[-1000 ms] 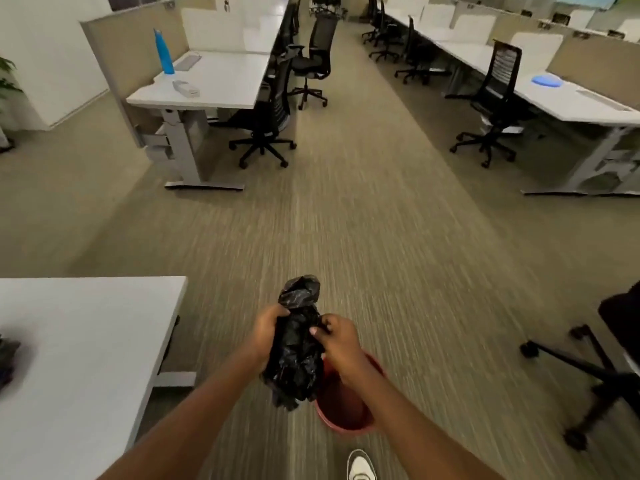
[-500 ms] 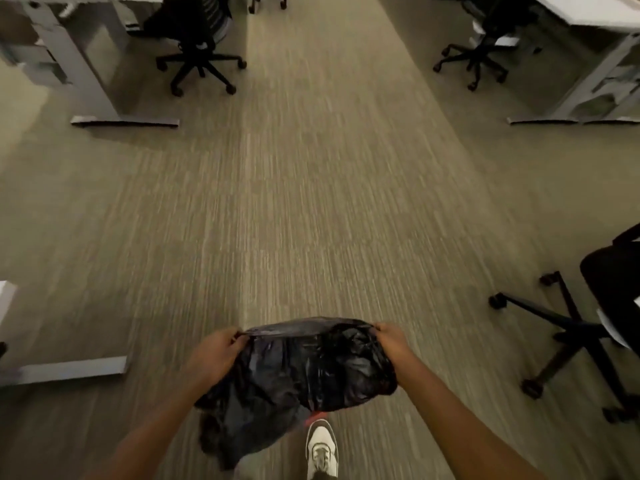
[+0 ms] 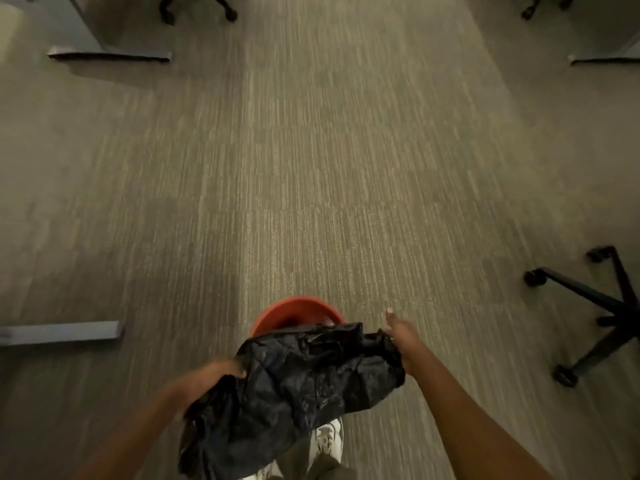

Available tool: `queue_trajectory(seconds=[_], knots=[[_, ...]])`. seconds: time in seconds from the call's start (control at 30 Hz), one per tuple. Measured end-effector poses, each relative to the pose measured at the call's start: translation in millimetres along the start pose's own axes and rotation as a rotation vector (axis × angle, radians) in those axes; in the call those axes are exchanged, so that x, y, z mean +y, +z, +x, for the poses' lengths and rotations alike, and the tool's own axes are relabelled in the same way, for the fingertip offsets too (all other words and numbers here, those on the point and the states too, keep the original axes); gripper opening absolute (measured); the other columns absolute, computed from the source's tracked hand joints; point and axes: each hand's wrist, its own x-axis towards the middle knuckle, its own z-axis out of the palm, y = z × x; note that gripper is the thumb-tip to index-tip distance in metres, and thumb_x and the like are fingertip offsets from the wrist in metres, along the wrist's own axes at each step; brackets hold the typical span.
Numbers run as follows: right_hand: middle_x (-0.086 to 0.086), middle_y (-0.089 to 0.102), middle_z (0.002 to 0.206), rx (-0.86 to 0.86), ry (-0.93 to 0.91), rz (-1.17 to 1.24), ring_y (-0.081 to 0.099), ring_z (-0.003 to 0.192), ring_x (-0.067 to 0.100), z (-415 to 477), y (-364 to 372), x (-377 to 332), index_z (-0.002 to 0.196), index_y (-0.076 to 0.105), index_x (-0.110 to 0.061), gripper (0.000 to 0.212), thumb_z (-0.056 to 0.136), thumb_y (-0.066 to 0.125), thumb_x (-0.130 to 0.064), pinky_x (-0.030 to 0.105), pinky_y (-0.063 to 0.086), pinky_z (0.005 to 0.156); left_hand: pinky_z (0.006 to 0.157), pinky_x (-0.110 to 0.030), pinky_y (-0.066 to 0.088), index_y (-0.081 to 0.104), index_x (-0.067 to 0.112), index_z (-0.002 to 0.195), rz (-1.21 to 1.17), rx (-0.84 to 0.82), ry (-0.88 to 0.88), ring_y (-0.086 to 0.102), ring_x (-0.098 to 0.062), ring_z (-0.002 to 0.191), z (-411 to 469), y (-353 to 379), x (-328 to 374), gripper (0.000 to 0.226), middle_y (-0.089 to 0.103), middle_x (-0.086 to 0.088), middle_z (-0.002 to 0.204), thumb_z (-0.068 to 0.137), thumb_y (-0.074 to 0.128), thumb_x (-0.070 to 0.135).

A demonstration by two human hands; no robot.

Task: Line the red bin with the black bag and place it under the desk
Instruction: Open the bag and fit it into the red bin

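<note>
Both hands — left hand (image 3: 225, 370) and right hand (image 3: 398, 336) — grip the black bag (image 3: 298, 386), spread at 6 o'clock over the red bin (image 3: 294, 306) on carpet (image 3: 311, 168) — lining barely begun, desk placement remains.

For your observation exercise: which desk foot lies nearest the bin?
The pale desk foot at left, beside the red bin; the other two lie far up the carpet.

The black bag (image 3: 304, 386) is thin plastic film, crumpled, with a faint shine on its wrinkles. The red bin (image 3: 298, 308) looks like smooth plastic with a matt rim. The carpet (image 3: 311, 168) is rough woven cloth, matt, striped. The chair base (image 3: 602, 306) looks black and slightly glossy.
</note>
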Motion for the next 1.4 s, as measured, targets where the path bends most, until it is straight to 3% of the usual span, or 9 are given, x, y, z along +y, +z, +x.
queue_trajectory(seconds=[0.1,0.2,0.33,0.47,0.6,0.77,1.07,1.23,1.4], knots=[[0.018,0.06,0.119,0.368,-0.279,-0.179,0.058,0.106,0.034,-8,28,20,0.121,0.048,-0.001,0.041,0.094,0.054,-0.031,0.047,0.048,0.095,0.064,-0.028,0.051,0.076,0.003,0.073,-0.031,0.184,0.045,0.072,-0.019,0.063,18,13,-8,0.016,0.076,-0.01,0.07,0.063,0.065,0.009],[0.003,0.065,0.101,0.221,-0.446,-0.198,0.064,0.096,0.027,-49,68,50,0.101,0.058,-0.022,0.011,0.091,0.06,-0.025,0.046,0.056,0.083,0.049,-0.02,0.052,0.074,0.003,0.065,-0.104,0.269,0.144,0.069,-0.018,0.053,27,36,-3,0.015,0.073,-0.008,0.059,0.069,0.061,-0.003],[0.007,0.068,0.076,-0.038,-0.163,0.03,0.064,0.063,0.02,-94,105,66,0.091,0.06,-0.017,0.019,0.089,0.062,-0.036,0.038,0.057,0.061,0.079,-0.039,0.056,0.074,0.011,0.093,0.01,0.18,0.256,0.072,-0.03,0.087,21,66,-2,0.024,0.076,-0.015,0.091,0.069,0.067,0.012],[0.01,0.075,0.083,-0.296,0.052,0.146,0.07,0.07,0.023,-108,120,45,0.085,0.07,-0.006,0.032,0.093,0.057,-0.034,0.04,0.059,0.066,0.087,-0.035,0.055,0.072,0.02,0.101,0.099,0.064,0.314,0.071,-0.026,0.098,5,95,4,0.03,0.076,-0.009,0.102,0.071,0.072,0.017],[0.013,0.068,0.078,-0.208,-0.038,-0.016,0.065,0.072,0.022,-102,112,37,0.076,0.064,-0.006,0.021,0.092,0.052,-0.004,0.035,0.055,0.067,0.076,-0.026,0.054,0.074,0.027,0.084,0.288,0.093,0.292,0.071,-0.009,0.086,-14,106,10,0.026,0.077,0.005,0.087,0.061,0.08,0.038],[0.03,0.063,0.093,-0.105,-0.061,0.06,0.061,0.085,0.034,-89,84,47,0.084,0.057,-0.001,0.015,0.096,0.049,-0.005,0.056,0.053,0.082,0.058,-0.013,0.048,0.074,0.02,0.064,0.128,0.358,0.299,0.066,0.002,0.059,-26,101,5,0.022,0.074,0.005,0.061,0.076,0.075,0.002],[0.021,0.064,0.086,0.088,-0.047,0.196,0.062,0.071,0.031,-63,30,68,0.091,0.055,0.001,0.021,0.1,0.042,-0.014,0.033,0.052,0.052,0.057,-0.01,0.046,0.066,0.015,0.083,0.072,0.686,0.449,0.06,-0.024,0.075,-33,79,-21,0.029,0.066,-0.008,0.079,0.068,0.075,-0.008],[0.028,0.072,0.096,-0.148,0.122,0.216,0.071,0.087,0.041,-73,47,58,0.1,0.064,0.01,0.028,0.096,0.043,-0.008,0.046,0.061,0.07,0.111,-0.037,0.033,0.022,0.014,0.146,0.708,0.399,0.431,0.028,-0.016,0.138,-1,125,-61,0.141,0.021,-0.002,0.153,0.03,0.081,0.069],[0.026,0.072,0.085,-0.129,0.262,0.273,0.071,0.074,0.039,-74,60,45,0.094,0.065,0.008,0.026,0.097,0.047,-0.011,0.036,0.058,0.056,0.09,-0.007,0.039,0.045,0.053,0.115,0.428,0.46,0.434,0.058,-0.009,0.116,21,172,-53,0.048,0.06,0.022,0.118,0.073,0.06,0.033]])
